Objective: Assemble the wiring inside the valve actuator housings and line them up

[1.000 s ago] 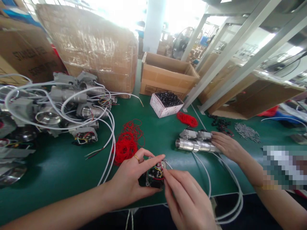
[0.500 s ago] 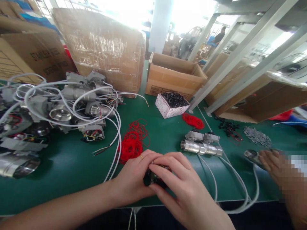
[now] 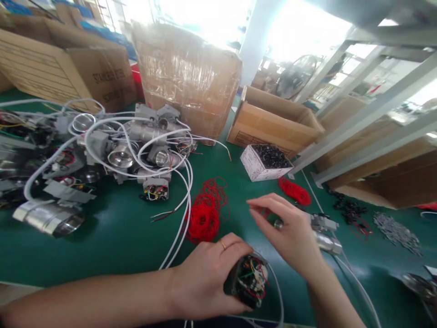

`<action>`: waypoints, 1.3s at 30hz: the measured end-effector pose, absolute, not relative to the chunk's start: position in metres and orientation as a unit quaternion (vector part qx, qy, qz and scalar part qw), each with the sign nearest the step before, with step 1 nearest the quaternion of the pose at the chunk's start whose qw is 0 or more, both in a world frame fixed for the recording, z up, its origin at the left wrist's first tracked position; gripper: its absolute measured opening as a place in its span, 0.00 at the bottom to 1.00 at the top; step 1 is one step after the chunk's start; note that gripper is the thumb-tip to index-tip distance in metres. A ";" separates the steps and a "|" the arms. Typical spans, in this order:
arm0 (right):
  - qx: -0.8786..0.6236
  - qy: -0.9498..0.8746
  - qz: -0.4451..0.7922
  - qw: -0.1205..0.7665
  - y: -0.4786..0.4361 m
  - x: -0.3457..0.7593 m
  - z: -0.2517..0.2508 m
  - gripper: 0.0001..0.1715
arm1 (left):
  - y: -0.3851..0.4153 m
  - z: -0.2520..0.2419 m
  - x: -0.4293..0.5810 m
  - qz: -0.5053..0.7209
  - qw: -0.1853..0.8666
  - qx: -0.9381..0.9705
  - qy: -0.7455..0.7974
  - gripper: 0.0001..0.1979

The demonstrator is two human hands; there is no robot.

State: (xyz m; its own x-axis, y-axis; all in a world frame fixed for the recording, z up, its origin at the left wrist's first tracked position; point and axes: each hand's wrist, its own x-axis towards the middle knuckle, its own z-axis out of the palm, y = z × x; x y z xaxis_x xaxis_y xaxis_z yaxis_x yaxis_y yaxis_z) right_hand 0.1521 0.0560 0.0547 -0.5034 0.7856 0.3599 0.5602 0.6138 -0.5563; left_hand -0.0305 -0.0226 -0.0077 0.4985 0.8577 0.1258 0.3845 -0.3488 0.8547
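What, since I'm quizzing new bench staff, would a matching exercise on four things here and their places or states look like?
Things:
1. left hand
2. right hand
3. white box
4. red wire bundle

Places or states:
A. coiled loosely beside the white cables
B. full of small black pieces
C. gripping a black wired part
D. raised above a metal fitting

Pairs: 1-C, 2-D, 3-B, 4-A

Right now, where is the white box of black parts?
Head view: the white box sits right of centre on the green mat, just in front of the open brown carton.
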 end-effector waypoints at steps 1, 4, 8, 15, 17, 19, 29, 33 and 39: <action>-0.396 -0.850 0.191 0.289 0.065 0.146 0.047 0.08 | -0.023 -0.007 -0.032 0.298 0.406 0.762 0.406 0.37; -0.394 -0.868 0.197 0.230 0.088 0.124 0.029 0.09 | -0.021 -0.003 -0.036 0.324 0.416 0.741 0.416 0.32; -0.412 -0.874 0.184 0.178 0.105 0.101 0.014 0.09 | -0.019 0.000 -0.038 0.299 0.428 0.741 0.423 0.32; -0.428 -0.850 0.234 0.198 0.121 0.095 0.009 0.11 | -0.019 0.004 -0.038 0.260 0.458 0.741 0.418 0.39; -0.430 -0.834 0.264 0.224 0.129 0.097 0.013 0.08 | -0.018 0.008 -0.038 0.252 0.476 0.731 0.418 0.39; -0.429 -0.814 0.306 0.244 0.136 0.098 0.020 0.03 | -0.019 0.012 -0.039 0.244 0.500 0.718 0.418 0.38; -0.439 -0.721 0.436 0.312 0.126 0.125 0.085 0.07 | -0.021 0.012 -0.033 0.296 0.584 0.615 0.439 0.34; -0.459 -0.687 0.484 0.288 0.113 0.136 0.081 0.08 | -0.022 0.004 -0.029 0.313 0.673 0.516 0.428 0.40; -0.468 -0.699 0.487 0.235 0.100 0.147 0.062 0.06 | -0.020 -0.004 -0.026 0.323 0.728 0.442 0.412 0.42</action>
